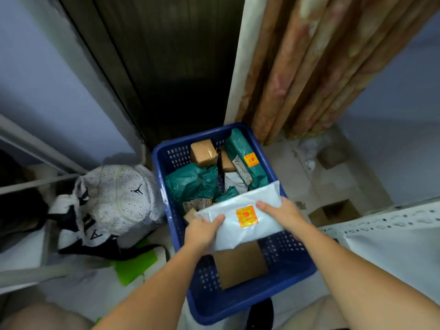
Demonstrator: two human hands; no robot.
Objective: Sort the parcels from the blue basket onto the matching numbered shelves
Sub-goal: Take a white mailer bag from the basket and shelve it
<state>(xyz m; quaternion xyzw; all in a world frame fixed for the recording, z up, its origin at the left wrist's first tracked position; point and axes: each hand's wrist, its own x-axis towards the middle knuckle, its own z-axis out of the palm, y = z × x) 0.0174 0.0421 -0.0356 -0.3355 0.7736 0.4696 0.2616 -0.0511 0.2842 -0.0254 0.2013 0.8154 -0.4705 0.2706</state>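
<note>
Over the blue basket (281,270), my left hand (202,232) and right hand (283,214) grip the white parcel (240,210), fingers pinching opposite edges. Best read its orange sticker (247,216) before lifting clear.

One blue basket (166,167), three teal parcels (190,184), three brown boxes (203,152), one white mailer (240,210).

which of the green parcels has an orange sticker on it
The long green parcel leaning along the basket's far right wall. The crumpled green parcel to its left shows no orange sticker.
</note>
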